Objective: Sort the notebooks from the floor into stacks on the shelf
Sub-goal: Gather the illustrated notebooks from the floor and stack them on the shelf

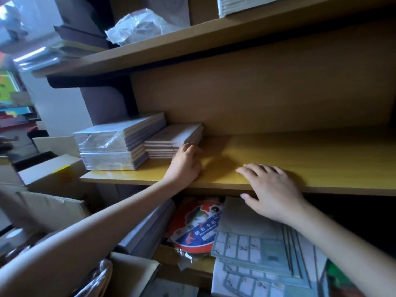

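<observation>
Nearest the camera, on the level below the shelf [300, 151], a fanned pile of grid-printed exercise books [257, 254] is seen, with a round card pack [197, 228] just to its left. These books lie straight beneath the right hand [274, 189], which is spread open and flat on the shelf's front edge, its thumb hooked under the board; nothing is held in it.

Further in and to the left, the left hand [186, 161] is set against the near right corner of the low stack of notebooks [173, 138]. Its fingers are bent against the stack's side, but whether the stack is pinched or only pushed cannot be told. The stack's long axis runs from the shelf front towards the back panel, and its left side is butted against a taller plastic-wrapped stack [115, 144].

Bare shelf is left only to the right of the low stack, between the two hands and beyond. A further stack is therefore judged to belong there, and the right hand is the nearer both to that space and to the books below.
</observation>
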`<state>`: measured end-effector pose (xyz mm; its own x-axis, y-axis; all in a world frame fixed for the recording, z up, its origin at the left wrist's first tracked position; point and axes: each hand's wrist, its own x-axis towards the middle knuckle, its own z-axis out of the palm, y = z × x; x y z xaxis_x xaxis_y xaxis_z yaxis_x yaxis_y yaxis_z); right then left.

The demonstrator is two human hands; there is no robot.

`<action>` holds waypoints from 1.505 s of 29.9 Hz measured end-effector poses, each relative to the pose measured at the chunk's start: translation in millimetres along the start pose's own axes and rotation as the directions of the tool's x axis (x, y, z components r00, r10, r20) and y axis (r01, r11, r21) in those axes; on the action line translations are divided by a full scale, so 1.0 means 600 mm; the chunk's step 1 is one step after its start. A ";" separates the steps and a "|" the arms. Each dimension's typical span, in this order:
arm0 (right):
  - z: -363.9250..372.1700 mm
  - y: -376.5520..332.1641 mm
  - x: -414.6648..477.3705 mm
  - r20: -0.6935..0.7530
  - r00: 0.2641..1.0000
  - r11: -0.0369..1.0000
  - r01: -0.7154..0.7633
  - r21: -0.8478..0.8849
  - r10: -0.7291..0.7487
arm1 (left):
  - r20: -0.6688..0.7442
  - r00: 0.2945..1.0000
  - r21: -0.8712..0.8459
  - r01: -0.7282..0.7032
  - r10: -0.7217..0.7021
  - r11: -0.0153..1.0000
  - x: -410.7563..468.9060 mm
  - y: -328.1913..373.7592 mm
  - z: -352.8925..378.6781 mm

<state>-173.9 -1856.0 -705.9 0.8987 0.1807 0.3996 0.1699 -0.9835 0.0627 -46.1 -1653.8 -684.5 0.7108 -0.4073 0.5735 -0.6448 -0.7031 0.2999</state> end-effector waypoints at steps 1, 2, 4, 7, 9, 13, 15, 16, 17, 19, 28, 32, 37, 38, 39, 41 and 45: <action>-0.001 0.001 -0.003 -0.009 1.000 1.000 0.001 -0.003 -0.001 | -0.057 0.998 -0.095 -0.024 0.018 0.995 -0.018 0.029 0.007; -0.001 0.002 -0.004 -0.022 1.000 1.000 0.006 -0.009 -0.006 | -0.104 0.993 -0.157 -0.062 0.046 0.986 -0.036 0.065 0.014; 0.000 0.002 -0.009 -0.054 0.998 0.999 0.035 -0.016 -0.036 | -0.155 0.978 -0.219 -0.170 0.138 0.961 -0.077 0.141 0.025; 0.002 -0.001 -0.025 -0.177 0.978 0.990 0.120 0.068 -0.107 | -0.281 0.936 -0.260 -0.286 0.211 0.922 -0.128 0.224 0.030; 0.008 -0.001 -0.063 -0.279 0.955 0.980 0.143 0.135 -0.101 | -0.317 0.939 -0.362 -0.249 0.132 0.899 -0.169 0.256 0.051; 0.049 0.021 -0.192 -0.316 0.934 0.966 0.220 0.136 -0.168 | -0.249 0.960 -0.580 -0.043 -0.127 0.814 -0.293 0.283 0.125; 0.081 0.035 -0.267 -0.204 0.966 0.973 0.186 0.137 -0.156 | -0.125 0.963 -0.646 0.105 -0.240 0.756 -0.358 0.275 0.159; 0.095 0.040 -0.305 -0.122 0.984 0.976 0.146 0.162 -0.127 | -0.007 0.958 -0.655 0.212 -0.286 0.725 -0.389 0.266 0.177; 0.107 0.044 -0.342 -0.038 0.996 0.976 0.092 0.199 -0.086 | 0.139 0.939 -0.629 0.328 -0.313 0.705 -0.419 0.256 0.199; 0.123 0.045 -0.409 0.105 0.994 0.956 -0.053 0.288 0.024 | 0.425 0.836 -0.482 0.534 -0.347 0.695 -0.480 0.231 0.244; 0.132 -0.024 -0.558 0.457 0.787 0.748 -0.581 0.321 0.415 | 0.752 0.490 -0.242 0.827 -0.440 0.507 -0.585 0.249 0.296; 0.119 -0.051 -0.554 0.575 0.697 0.737 -0.637 0.224 0.427 | 0.747 0.382 -0.273 0.923 -0.545 0.272 -0.574 0.259 0.302; 0.123 -0.071 -0.544 0.615 0.656 0.764 -0.632 0.131 0.437 | 0.747 0.379 -0.306 0.925 -0.546 0.224 -0.564 0.256 0.296; 0.124 -0.073 -0.544 0.608 0.663 0.772 -0.623 0.124 0.437 | 0.746 0.388 -0.318 0.922 -0.541 0.222 -0.564 0.253 0.296; 0.126 -0.074 -0.544 0.604 0.666 0.777 -0.618 0.119 0.437 | 0.744 0.395 -0.327 0.919 -0.539 0.222 -0.564 0.249 0.296; 0.128 -0.075 -0.543 0.607 0.669 0.784 -0.610 0.116 0.430 | 0.741 0.400 -0.326 0.916 -0.540 0.231 -0.566 0.241 0.297; 0.129 -0.079 -0.541 0.608 0.653 0.769 -0.631 0.105 0.452 | 0.741 0.403 -0.348 0.914 -0.538 0.206 -0.569 0.231 0.295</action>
<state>-442.6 -1867.4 -909.4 0.9092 -0.3199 -0.2666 -0.3937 -0.8689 -0.3000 -328.7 -1715.4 -973.3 0.8413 -0.2179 -0.4946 0.4192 -0.3146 0.8517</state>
